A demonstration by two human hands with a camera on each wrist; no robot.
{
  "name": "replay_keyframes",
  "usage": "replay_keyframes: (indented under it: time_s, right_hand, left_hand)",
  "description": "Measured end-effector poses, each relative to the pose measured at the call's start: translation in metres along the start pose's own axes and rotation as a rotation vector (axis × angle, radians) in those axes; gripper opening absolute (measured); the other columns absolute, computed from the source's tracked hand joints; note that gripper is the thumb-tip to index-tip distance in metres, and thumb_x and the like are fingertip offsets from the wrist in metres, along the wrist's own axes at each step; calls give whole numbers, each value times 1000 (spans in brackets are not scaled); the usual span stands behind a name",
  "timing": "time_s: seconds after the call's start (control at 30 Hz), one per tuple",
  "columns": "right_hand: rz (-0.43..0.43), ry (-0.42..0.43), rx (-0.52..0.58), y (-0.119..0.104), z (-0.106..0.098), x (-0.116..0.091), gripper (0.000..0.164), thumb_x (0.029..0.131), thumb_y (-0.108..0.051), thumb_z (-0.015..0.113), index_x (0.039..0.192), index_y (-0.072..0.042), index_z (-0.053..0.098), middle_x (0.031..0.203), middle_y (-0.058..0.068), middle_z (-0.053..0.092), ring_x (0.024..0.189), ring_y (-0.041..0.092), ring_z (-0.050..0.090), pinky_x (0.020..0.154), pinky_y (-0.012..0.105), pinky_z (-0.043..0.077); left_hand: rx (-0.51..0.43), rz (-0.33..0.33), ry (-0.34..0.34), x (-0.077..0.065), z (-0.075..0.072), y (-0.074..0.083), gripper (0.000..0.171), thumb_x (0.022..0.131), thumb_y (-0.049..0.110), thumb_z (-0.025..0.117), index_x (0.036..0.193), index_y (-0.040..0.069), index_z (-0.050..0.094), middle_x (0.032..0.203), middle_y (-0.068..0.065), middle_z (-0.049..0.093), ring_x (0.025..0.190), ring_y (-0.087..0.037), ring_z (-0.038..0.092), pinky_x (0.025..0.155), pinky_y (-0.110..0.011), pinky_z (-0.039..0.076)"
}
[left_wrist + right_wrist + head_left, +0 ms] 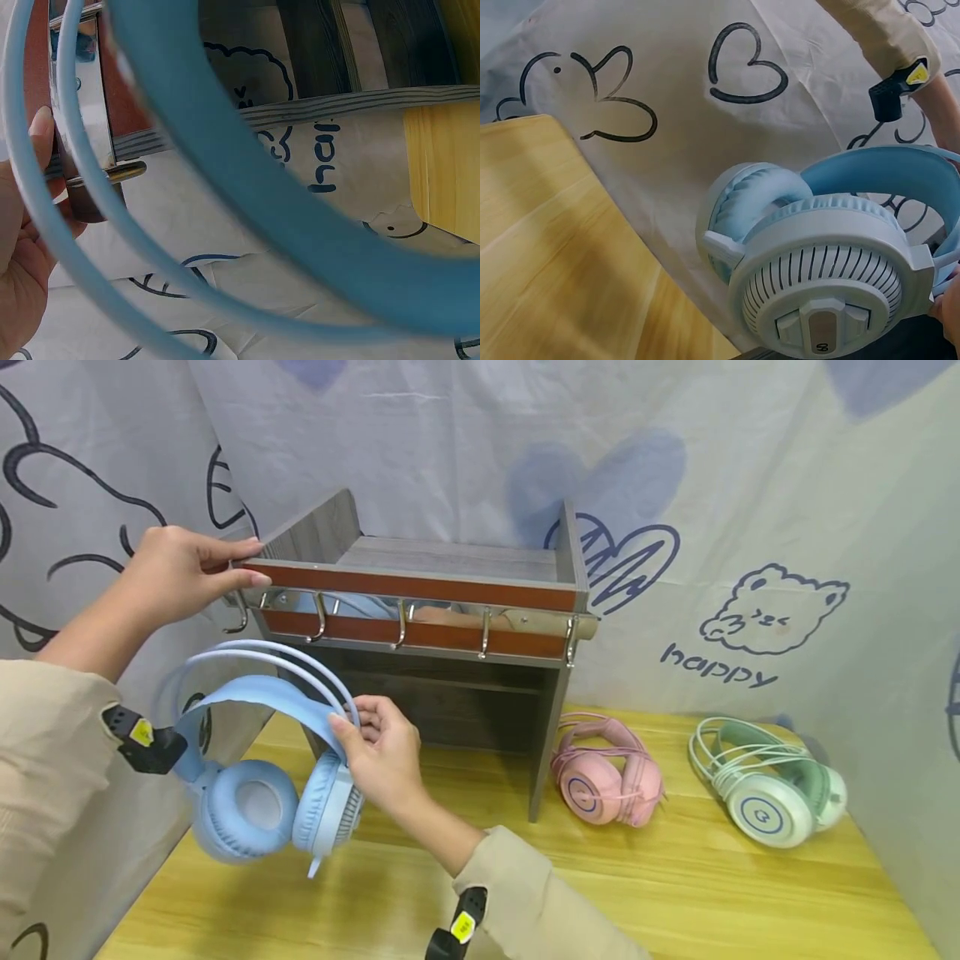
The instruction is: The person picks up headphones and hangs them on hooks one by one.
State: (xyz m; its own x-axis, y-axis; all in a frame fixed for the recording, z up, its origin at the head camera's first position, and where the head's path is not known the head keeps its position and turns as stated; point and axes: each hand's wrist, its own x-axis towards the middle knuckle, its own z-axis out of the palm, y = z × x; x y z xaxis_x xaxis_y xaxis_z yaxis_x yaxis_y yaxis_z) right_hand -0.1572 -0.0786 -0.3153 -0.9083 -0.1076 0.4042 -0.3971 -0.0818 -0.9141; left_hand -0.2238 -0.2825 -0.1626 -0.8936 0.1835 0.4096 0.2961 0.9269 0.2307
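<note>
Head view: lower left, the right hand (385,752) holds light-blue plastic headphones (258,769) by the band (258,688). Upper left, the left hand (180,574) pinches the front corner of a grey wooden shelf (450,557) with silver metal hooks (401,625). Left wrist view: the headphones' band crosses the middle. Right wrist view: their round cups (829,232) fill the lower right.

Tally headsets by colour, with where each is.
Light blue headset, in the right hand: 1
Pink headset, on the table: 1
Green-and-white headset, on the table: 1
Total: 3
</note>
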Motion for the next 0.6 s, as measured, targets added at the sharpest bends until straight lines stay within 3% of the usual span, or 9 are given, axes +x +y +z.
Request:
replay_keyframes:
  time_s: [0.2,0.6]
  right_hand:
    - [-31,8,-53,-4,9,7,21,87,-8,65,100,7,58,88,19,70,76,15,66,66,14,51]
    - [7,58,-110,-8,21,16,25,85,-14,68,100,4,61,85,16,71,70,11,65,61,11,48]
  left_hand:
    - [-10,-1,12,0,1,0,42,87,28,65,122,7,59,102,-22,66,45,-8,35,44,-23,29]
    - [-58,-33,5,2,2,-2,44,86,32,66,123,8,59,114,-20,61,47,-3,40,46,-20,29]
